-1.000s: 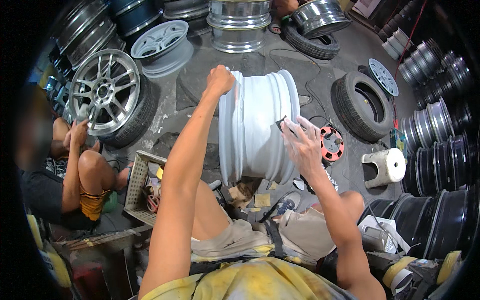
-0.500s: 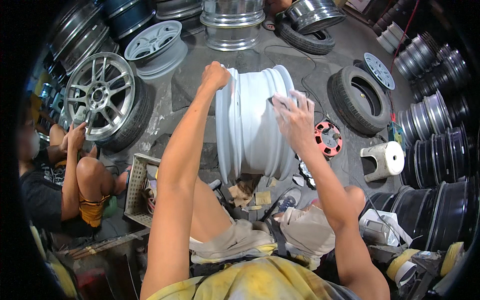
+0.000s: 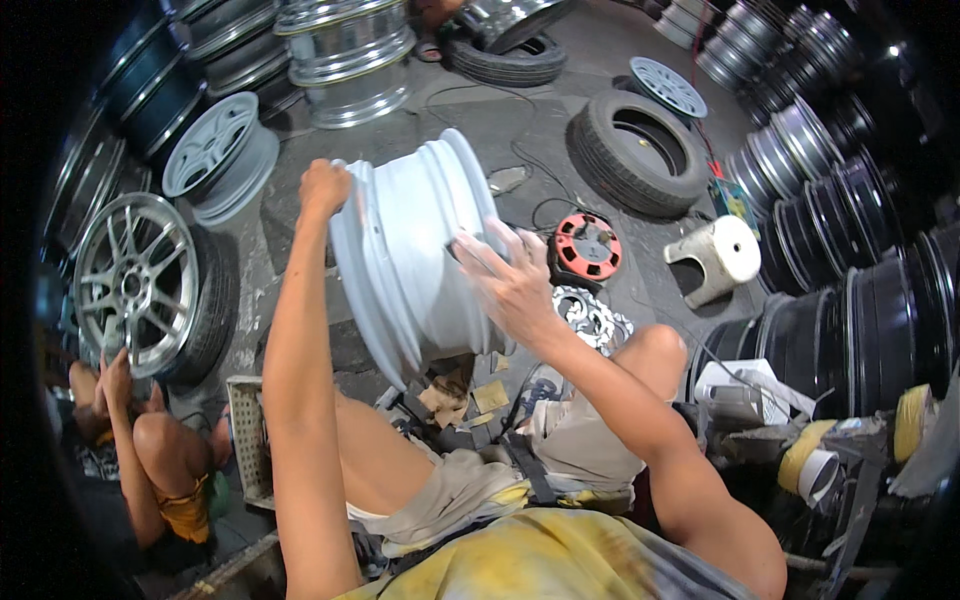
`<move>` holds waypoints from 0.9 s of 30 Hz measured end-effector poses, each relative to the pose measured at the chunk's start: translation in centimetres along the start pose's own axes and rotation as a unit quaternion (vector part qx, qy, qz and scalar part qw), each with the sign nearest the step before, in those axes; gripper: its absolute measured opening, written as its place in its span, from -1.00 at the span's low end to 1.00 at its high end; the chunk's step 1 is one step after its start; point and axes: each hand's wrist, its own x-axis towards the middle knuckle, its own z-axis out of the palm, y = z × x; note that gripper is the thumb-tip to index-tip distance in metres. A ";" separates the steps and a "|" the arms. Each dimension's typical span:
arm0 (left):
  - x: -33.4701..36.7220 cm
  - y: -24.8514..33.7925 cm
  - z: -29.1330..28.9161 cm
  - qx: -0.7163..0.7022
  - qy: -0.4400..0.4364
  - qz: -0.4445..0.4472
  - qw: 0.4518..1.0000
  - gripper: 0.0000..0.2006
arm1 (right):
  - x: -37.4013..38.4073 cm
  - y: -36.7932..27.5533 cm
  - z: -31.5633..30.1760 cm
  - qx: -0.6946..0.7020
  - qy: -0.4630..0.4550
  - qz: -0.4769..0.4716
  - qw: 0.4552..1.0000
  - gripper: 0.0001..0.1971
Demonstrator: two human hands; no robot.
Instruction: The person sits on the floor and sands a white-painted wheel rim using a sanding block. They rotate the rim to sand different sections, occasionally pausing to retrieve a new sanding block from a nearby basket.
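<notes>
A pale grey wheel rim (image 3: 415,250) stands on its edge between my knees, its ribbed barrel facing up. My left hand (image 3: 325,187) is closed around the far part of its left lip. On the right side of the barrel lies my right hand (image 3: 505,275), whitened with dust, fingers partly spread. A small dark pad (image 3: 456,246) shows under its fingertips, pressed to the barrel; most of it is hidden by the hand.
Scraps of brown paper (image 3: 447,398) lie below the rim. To the right are a red cable reel (image 3: 588,247), a tyre (image 3: 640,155) and a white stool (image 3: 715,262). A basket (image 3: 250,440) stands left, near another person handling a spoked wheel (image 3: 135,285).
My view has turned right and tilted, so the surroundings shift left in the picture. The rim now appears slanted. Both hands keep their places on it.
</notes>
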 end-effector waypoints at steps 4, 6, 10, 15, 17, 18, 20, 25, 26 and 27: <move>1.2 0.0 1.2 -0.006 0.011 0.005 1.000 -0.58 | 5.0 0.8 1.7 -0.028 -0.011 0.062 0.998 -0.68; 1.2 -0.3 0.8 -0.007 0.004 -0.003 1.000 -0.58 | 4.2 0.1 1.9 -0.051 -0.014 0.064 0.997 -0.67; 0.9 0.4 0.8 -0.013 0.017 -0.013 1.000 -0.60 | -3.6 -2.1 1.3 -0.020 0.007 0.053 0.998 -0.60; 2.9 -1.0 1.8 -0.007 0.023 0.007 1.000 -0.62 | 3.2 -1.2 1.2 -0.074 -0.016 0.068 0.995 -0.62; 2.9 -0.9 1.6 -0.005 0.023 0.001 1.000 -0.62 | 3.2 -1.2 1.5 -0.067 -0.020 0.078 0.995 -0.62; 3.0 -1.1 1.5 -0.002 0.018 -0.006 1.000 -0.61 | 1.6 -1.9 1.0 -0.076 -0.005 0.063 0.995 -0.64; 3.2 -1.2 1.6 -0.004 0.016 -0.014 1.000 -0.60 | -2.7 -3.2 1.2 -0.029 -0.006 0.064 0.997 -0.59; 3.9 -2.0 1.9 0.012 0.009 0.018 1.000 -0.58 | 2.8 -1.8 1.9 -0.042 0.004 0.091 0.995 -0.63; 4.0 -2.1 1.8 0.010 0.011 0.021 1.000 -0.58 | 4.0 -1.7 2.6 -0.037 0.006 0.106 0.994 -0.64; 3.8 -2.1 1.9 0.009 0.013 0.024 1.000 -0.59 | 3.7 -2.1 2.5 -0.030 0.013 0.105 0.994 -0.63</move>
